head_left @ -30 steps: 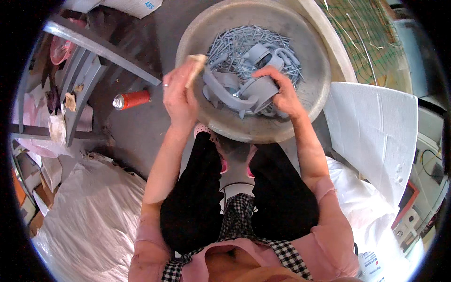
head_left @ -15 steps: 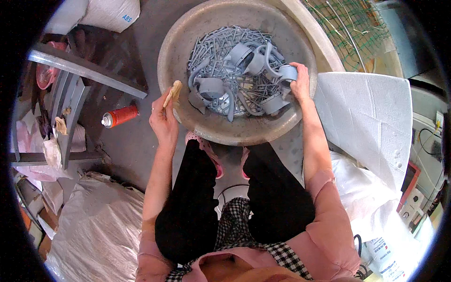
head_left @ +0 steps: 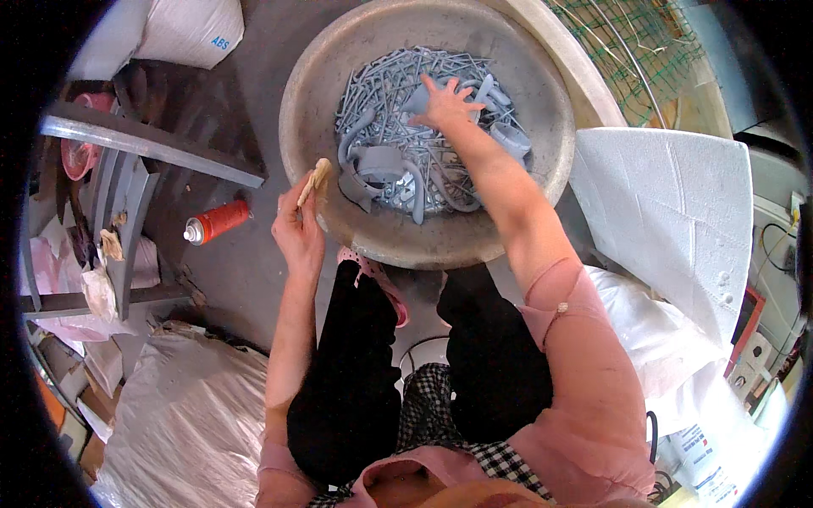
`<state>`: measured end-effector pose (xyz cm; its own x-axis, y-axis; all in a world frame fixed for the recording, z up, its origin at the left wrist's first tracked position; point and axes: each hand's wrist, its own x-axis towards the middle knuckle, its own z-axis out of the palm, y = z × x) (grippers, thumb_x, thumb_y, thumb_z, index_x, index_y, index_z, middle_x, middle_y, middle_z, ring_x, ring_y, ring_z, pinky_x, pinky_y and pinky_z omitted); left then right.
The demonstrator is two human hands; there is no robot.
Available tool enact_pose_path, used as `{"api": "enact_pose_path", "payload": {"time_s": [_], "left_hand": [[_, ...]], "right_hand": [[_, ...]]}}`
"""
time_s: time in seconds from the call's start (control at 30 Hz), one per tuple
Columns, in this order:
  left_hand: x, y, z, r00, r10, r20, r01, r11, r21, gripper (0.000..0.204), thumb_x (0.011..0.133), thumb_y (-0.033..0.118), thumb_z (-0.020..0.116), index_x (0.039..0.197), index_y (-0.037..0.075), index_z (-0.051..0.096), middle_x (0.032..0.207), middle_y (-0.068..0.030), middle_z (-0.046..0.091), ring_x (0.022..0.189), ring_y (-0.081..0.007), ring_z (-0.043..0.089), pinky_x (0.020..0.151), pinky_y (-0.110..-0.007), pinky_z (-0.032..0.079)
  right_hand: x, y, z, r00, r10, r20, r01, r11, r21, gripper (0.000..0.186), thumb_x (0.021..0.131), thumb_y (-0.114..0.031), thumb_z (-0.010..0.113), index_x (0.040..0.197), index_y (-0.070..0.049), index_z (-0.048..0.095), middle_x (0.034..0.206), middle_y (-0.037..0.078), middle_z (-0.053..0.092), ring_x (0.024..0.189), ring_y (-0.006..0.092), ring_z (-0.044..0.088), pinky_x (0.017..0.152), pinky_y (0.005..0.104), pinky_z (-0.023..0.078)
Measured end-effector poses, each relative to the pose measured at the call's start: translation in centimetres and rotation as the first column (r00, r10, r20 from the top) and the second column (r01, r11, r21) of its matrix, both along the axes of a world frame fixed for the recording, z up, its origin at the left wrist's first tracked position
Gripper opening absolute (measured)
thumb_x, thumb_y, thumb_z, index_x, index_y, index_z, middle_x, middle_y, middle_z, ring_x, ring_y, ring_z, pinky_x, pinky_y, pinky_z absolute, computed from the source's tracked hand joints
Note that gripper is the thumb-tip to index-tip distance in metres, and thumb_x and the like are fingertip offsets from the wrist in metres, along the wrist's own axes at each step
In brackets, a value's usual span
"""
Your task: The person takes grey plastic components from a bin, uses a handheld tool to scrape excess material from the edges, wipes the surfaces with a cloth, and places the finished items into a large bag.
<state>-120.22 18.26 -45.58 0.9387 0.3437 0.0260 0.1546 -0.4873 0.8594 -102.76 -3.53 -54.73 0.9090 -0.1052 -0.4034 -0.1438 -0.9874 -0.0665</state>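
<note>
A wide grey-brown basin (head_left: 298, 110) in front of me holds a heap of thin grey sticks (head_left: 373, 85) and several grey plastic parts with rings and curved arms. My right hand (head_left: 449, 106) reaches over the far middle of the heap, fingers spread on or just above one grey ring part (head_left: 417, 102), which it partly covers. Another ring part (head_left: 379, 162) lies at the left of the heap, and one more (head_left: 511, 138) at its right. At the basin's left rim, my left hand (head_left: 296, 233) pinches a flat beige cloth-like piece (head_left: 315, 181) between thumb and fingers.
An orange-red spray can (head_left: 218, 222) lies on the floor at the left, near a metal frame (head_left: 161, 140). White foam board (head_left: 669, 203) leans beside the basin on the right. A silvery sheet-covered bundle (head_left: 182, 415) is at lower left, white sacks (head_left: 190, 30) at upper left.
My right hand has moved left and away from me, off the ring part at the basin's right side, and its fingers have spread. My left hand keeps the beige piece almost in place.
</note>
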Motion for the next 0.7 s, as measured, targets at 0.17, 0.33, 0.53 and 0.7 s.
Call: {"api": "enact_pose_path", "payload": {"time_s": [0.17,0.33,0.53,0.7], "left_hand": [[0.0,0.3,-0.7,0.999,-0.023,0.025,0.024,0.999,-0.036,0.022,0.088,0.006,0.052,0.107,0.004,0.062,0.090,-0.0098,0.063,0.083,-0.0165,0.057,0.079,-0.028,0.044],[-0.3,0.3,-0.5,0.999,-0.021,0.033,0.020,0.999,0.039,0.022,0.088,0.006,0.052,0.107,0.004,0.062,0.088,-0.0099,0.064,0.084,-0.0177,0.058,0.080,-0.029,0.044],[0.1,0.4,-0.3,1.000,0.027,0.001,-0.027,0.999,-0.030,0.021,0.088,0.006,0.052,0.107,0.004,0.062,0.088,-0.0106,0.063,0.085,-0.0184,0.058,0.080,-0.029,0.045],[-0.1,0.4,0.2,0.999,0.006,-0.045,-0.005,1.000,0.012,0.023,0.090,0.011,0.051,0.108,-0.001,0.059,0.101,-0.0092,0.063,0.094,-0.0140,0.057,0.084,-0.027,0.043]], "right_hand": [[0.8,-1.8,-1.7,0.992,-0.005,-0.129,0.013,0.998,0.066,0.092,0.055,-0.028,0.083,0.130,-0.038,0.030,0.130,0.013,0.034,0.121,0.0408,0.034,0.087,0.0692,0.029],[-1.0,-2.6,-0.4,0.993,0.116,-0.023,-0.109,0.975,0.196,0.089,0.051,-0.016,0.084,0.125,-0.029,0.036,0.127,0.013,0.039,0.118,0.0365,0.040,0.090,0.0585,0.036],[-4.6,-7.4,0.5,0.861,0.098,0.499,-0.441,0.633,0.636,0.071,0.054,-0.009,0.078,0.116,-0.019,0.046,0.134,0.011,0.037,0.122,0.0297,0.040,0.097,0.0449,0.036],[-7.1,-8.4,3.7,0.489,0.312,0.814,-0.791,0.553,0.263,0.040,0.062,-0.013,0.073,0.098,-0.010,0.055,0.134,0.020,0.038,0.124,0.0423,0.035,0.100,0.0469,0.035]]}}
